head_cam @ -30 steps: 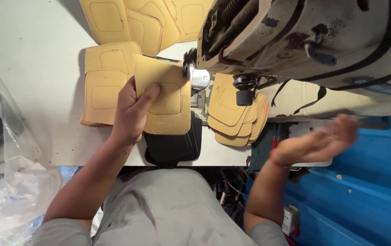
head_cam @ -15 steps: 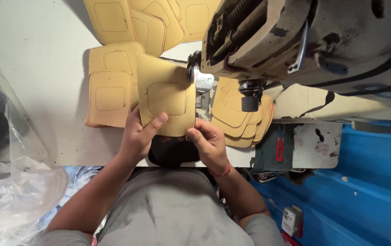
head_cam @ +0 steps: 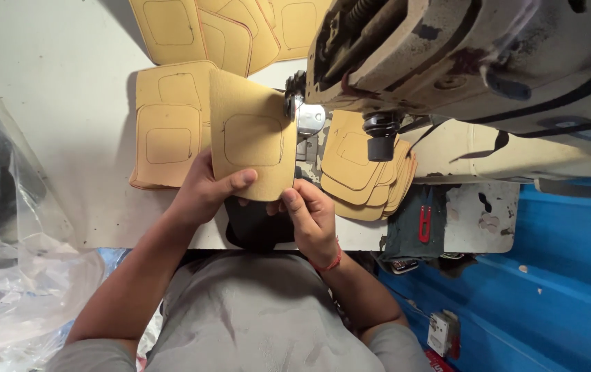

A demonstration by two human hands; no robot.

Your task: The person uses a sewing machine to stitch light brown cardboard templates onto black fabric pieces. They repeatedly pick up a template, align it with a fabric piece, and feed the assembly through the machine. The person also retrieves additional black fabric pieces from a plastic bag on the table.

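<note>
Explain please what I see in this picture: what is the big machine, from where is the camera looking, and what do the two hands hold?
The camera sits on the person's head and looks down at a white table. The big grey machine looks like an industrial sewing machine. The left hand and the right hand both hold one tan piece with a stitched square outline, each with a closed grip on its lower edge. Stacks of similar tan pieces lie on the table, with a red thread snip at the right.
</note>
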